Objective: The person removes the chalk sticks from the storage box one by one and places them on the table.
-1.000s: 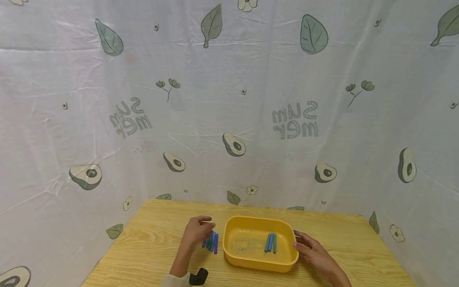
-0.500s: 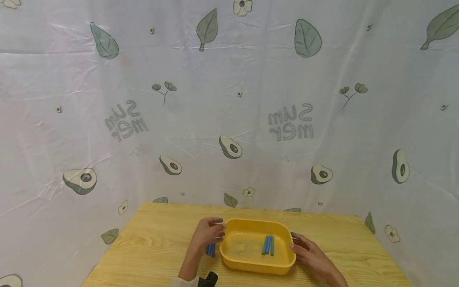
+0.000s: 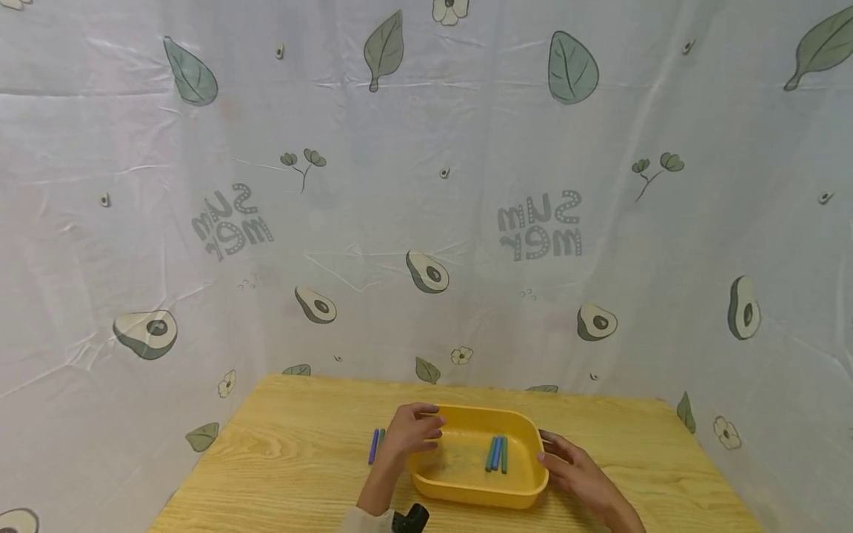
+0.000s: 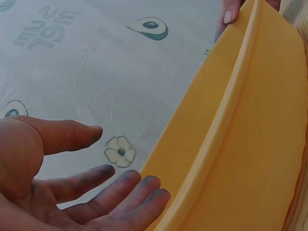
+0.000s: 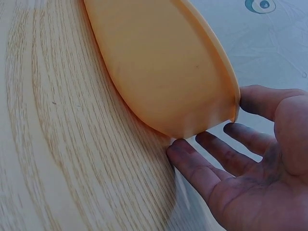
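My left hand (image 3: 415, 429) hovers over the left rim of a yellow plastic basin (image 3: 476, 494), fingers spread and nothing between them. Its fingertips (image 4: 129, 177) are smudged dark, close beside the basin's rim in the left wrist view. My right hand (image 3: 578, 474) holds the basin's right end, thumb at the rim and fingers against the outer wall, as the right wrist view shows. Inside the basin lie a blue chalk stick (image 3: 496, 453) and two green ones, side by side. Left of the basin, a purple chalk stick (image 3: 374, 447) and a green one show; my left forearm hides what is beside them.
Wood-grain table (image 3: 300, 437) lies under everything. A pale curtain (image 3: 373, 222) printed with leaves and avocados hangs behind and at both sides. A black device (image 3: 409, 518) sits at my left wrist. Bluish dust marks the basin's floor.
My left hand has moved right, from above the chalk sticks on the table to over the basin's left rim. My right hand stays at the basin's right end. The head view has shifted slightly.
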`<state>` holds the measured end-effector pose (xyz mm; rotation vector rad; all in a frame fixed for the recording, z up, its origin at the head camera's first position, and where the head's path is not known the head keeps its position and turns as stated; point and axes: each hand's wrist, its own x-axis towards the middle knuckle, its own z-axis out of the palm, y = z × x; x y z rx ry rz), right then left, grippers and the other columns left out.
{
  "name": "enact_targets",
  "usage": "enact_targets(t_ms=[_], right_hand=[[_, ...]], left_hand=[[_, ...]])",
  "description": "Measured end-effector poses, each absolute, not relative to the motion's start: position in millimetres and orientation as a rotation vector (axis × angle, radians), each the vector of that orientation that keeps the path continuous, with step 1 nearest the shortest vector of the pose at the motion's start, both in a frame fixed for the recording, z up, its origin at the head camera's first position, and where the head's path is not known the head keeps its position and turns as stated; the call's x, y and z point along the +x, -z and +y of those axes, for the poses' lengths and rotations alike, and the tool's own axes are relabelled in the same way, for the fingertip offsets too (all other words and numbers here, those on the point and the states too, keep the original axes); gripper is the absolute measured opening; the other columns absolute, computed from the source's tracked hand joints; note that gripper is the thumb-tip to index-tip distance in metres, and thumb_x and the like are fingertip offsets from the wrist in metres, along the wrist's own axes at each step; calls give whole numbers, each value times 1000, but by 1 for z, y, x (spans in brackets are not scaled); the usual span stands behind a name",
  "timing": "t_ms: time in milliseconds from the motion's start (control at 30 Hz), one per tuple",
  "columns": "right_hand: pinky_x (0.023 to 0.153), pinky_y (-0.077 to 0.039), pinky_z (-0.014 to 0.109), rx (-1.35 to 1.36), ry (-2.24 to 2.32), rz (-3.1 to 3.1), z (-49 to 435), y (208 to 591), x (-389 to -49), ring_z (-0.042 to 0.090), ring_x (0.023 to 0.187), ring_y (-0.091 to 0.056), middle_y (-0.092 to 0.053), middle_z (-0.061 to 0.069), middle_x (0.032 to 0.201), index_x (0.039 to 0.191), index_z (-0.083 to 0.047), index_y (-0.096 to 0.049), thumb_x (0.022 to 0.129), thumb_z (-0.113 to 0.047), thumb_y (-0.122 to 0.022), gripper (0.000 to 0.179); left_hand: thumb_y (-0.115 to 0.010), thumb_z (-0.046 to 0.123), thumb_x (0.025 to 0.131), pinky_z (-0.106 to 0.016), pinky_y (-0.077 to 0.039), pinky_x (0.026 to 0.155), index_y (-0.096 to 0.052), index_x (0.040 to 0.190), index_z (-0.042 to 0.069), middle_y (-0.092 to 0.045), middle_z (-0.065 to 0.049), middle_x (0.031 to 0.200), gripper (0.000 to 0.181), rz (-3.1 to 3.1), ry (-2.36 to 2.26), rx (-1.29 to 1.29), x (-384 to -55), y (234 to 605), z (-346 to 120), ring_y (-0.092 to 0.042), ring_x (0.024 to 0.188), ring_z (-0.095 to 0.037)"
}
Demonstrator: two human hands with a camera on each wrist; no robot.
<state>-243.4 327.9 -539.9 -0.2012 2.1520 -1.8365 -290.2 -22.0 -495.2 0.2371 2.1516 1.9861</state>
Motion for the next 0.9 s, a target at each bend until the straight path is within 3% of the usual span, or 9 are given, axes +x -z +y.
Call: enact_targets(t_ms=[300,533,900], right_hand=[[106,-60,46,-211,1812,2169,329,538,-243,42,138,-62,-27,45,164,167,13,-10,117,-31,-47,76],[106,-59,47,-211,1824,2155,329,540,-243,43,137,-62,-27,46,163,166,14,-9,117,-31,-47,77],[106,-59,46,-214,1814,2185,327,537,-241,44,139,-60,-30,45,163,166,12,-14,115,-33,-50,77]], left_hand=[[-74,16,100,-58,-62,95,-55,145,-13,-69,-25,128,57,2084,-2008,201,-296,499,-3,-70,115,-48],[-75,16,100,-51,-65,88,-57,144,-11,-70,-21,124,54,2029,-1989,179,-299,502,9,-74,104,-38],[-76,14,99,-49,-66,82,-64,139,-9,-75,-21,122,48,2126,-1945,146,-300,513,30,-75,104,-40]])
